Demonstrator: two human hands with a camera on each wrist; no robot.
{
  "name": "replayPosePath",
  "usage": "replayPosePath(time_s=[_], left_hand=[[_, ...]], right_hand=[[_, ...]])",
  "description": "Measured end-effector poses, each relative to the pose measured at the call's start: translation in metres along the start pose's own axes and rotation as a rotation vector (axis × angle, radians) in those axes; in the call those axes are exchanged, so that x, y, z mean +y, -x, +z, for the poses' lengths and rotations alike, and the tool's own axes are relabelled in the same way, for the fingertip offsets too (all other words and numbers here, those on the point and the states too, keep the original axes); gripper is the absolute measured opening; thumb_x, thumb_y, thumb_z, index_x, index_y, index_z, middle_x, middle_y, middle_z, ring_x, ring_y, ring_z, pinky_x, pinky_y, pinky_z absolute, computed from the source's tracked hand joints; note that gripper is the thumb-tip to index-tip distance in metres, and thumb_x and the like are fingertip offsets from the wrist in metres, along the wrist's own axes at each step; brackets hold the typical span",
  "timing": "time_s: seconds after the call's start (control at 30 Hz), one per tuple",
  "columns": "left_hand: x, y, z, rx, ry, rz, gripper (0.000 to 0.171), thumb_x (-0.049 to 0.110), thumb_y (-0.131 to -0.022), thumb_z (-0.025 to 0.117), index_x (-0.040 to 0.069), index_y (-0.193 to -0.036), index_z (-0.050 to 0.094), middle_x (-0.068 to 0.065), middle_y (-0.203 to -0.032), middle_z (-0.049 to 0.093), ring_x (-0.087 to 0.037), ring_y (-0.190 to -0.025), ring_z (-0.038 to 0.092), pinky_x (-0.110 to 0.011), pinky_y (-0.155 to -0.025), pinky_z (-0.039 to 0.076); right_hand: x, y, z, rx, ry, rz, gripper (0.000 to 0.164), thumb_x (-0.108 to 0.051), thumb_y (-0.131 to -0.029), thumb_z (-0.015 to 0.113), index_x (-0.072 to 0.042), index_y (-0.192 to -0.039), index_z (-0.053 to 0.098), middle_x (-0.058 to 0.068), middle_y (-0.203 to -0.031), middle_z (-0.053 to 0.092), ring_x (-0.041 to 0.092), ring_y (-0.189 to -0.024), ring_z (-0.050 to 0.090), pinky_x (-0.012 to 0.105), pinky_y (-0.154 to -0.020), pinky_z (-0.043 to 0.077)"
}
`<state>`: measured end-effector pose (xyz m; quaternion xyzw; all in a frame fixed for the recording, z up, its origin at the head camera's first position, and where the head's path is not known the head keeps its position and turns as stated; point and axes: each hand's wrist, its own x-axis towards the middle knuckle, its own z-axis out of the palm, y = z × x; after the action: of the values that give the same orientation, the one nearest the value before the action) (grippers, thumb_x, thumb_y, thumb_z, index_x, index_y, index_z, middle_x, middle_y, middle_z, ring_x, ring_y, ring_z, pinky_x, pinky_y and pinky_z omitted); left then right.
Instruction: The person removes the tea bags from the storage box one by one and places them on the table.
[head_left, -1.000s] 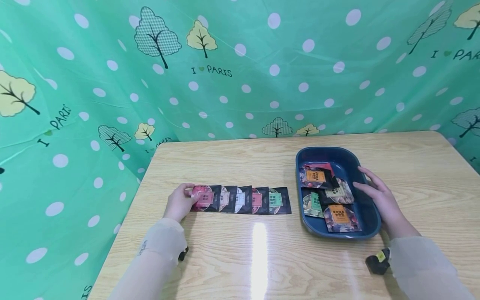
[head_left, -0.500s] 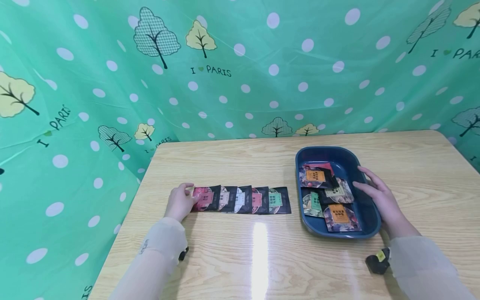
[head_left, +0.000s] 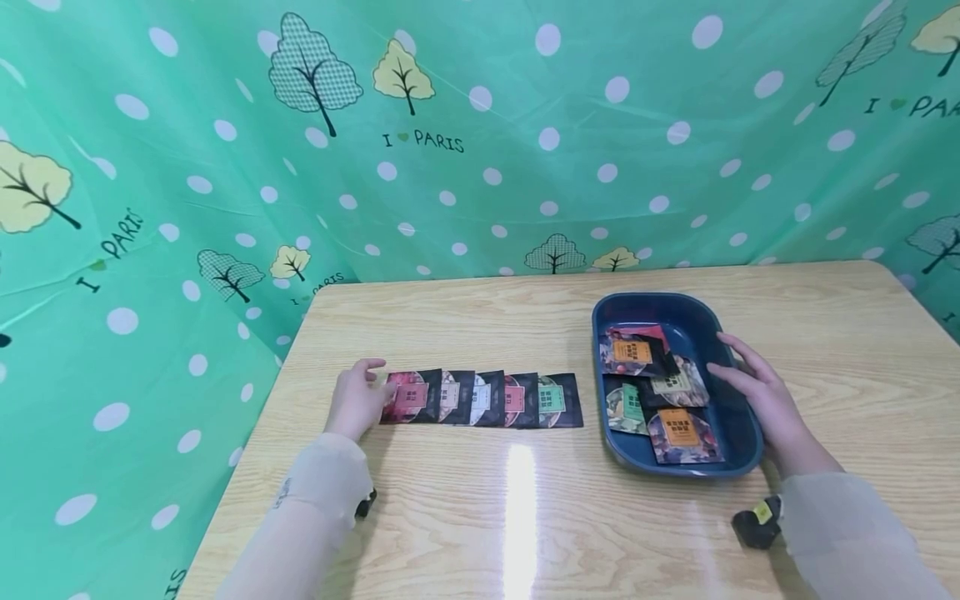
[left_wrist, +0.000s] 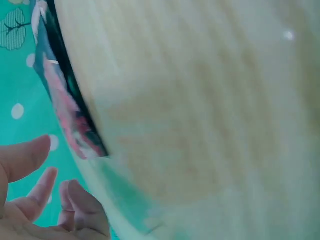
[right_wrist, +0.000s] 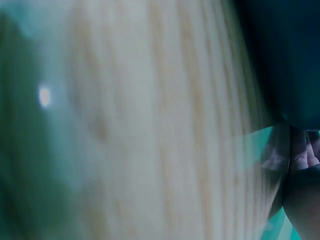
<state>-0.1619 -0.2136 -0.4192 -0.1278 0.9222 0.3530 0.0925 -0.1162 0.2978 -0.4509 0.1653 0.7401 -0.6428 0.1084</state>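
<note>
In the head view, several flat sachets lie in an overlapping row on the wooden table. At its left end is the red-labelled sachet, printed pink. My left hand is just left of that sachet, thumb and fingers spread and holding nothing. In the left wrist view the fingertips are apart from the sachet's edge. My right hand grips the right wall of a dark blue plastic basin, thumb inside and fingers along the rim. Several sachets lie loosely piled in the basin, an orange-labelled sachet nearest the front.
Beside the red-labelled one, the row continues with a beige-labelled sachet, a white-labelled sachet and others, ending in a green-labelled sachet close to the basin's left side. A green dotted curtain hangs behind and left of the table.
My left hand has let go of the red-labelled sachet; its fingers have spread and drawn back slightly left. My right hand and the basin have stayed in place.
</note>
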Motion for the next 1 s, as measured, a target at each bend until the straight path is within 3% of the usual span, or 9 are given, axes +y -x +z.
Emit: replayPosePath(time_s=[0.17,0.27,0.6,0.87,1.0], left_hand=[[0.018,0.002,-0.003,0.025,0.032,0.052,0.049,0.021,-0.1,0.055,0.008,-0.146,0.043,-0.021,-0.134,0.042,-0.033,-0.109,0.055,-0.043,-0.087,0.051],[0.031,0.003,-0.005,0.038,0.039,0.085,0.047,0.023,-0.101,0.054,0.01,-0.145,0.045,-0.018,-0.133,0.043,-0.031,-0.109,0.053,-0.039,-0.083,0.051],[0.071,0.007,-0.004,0.05,0.1,0.192,0.044,0.024,-0.1,0.056,0.013,-0.143,0.048,-0.016,-0.134,0.043,-0.032,-0.115,0.047,-0.044,-0.089,0.047],[0.101,0.009,0.001,0.067,0.081,0.267,0.044,0.023,-0.098,0.06,0.013,-0.14,0.051,-0.014,-0.132,0.045,-0.033,-0.115,0.048,-0.044,-0.093,0.047],[0.116,0.013,0.007,0.065,0.09,0.298,0.042,0.022,-0.098,0.061,0.013,-0.139,0.053,-0.013,-0.131,0.046,-0.033,-0.115,0.048,-0.044,-0.093,0.047]], right_hand=[[0.0,0.001,0.0,-0.005,0.0,0.001,0.064,-0.049,-0.1,0.051,-0.049,-0.154,0.015,0.006,-0.165,-0.02,0.043,-0.151,-0.007,0.065,-0.118,0.011],[0.0,0.001,0.0,0.0,0.003,-0.002,0.065,-0.049,-0.1,0.051,-0.049,-0.154,0.016,0.007,-0.165,-0.019,0.042,-0.151,-0.009,0.065,-0.118,0.01],[0.0,0.002,0.001,0.006,0.016,-0.012,0.065,-0.049,-0.1,0.051,-0.048,-0.155,0.016,0.008,-0.165,-0.018,0.043,-0.151,-0.006,0.065,-0.119,0.01],[-0.002,0.002,0.001,0.001,0.018,-0.014,0.065,-0.049,-0.1,0.051,-0.048,-0.155,0.016,0.009,-0.166,-0.015,0.045,-0.151,0.002,0.065,-0.118,0.015],[-0.002,0.002,0.002,0.003,-0.005,-0.007,0.065,-0.049,-0.099,0.052,-0.049,-0.154,0.017,0.007,-0.165,-0.017,0.044,-0.151,-0.002,0.065,-0.118,0.013]])
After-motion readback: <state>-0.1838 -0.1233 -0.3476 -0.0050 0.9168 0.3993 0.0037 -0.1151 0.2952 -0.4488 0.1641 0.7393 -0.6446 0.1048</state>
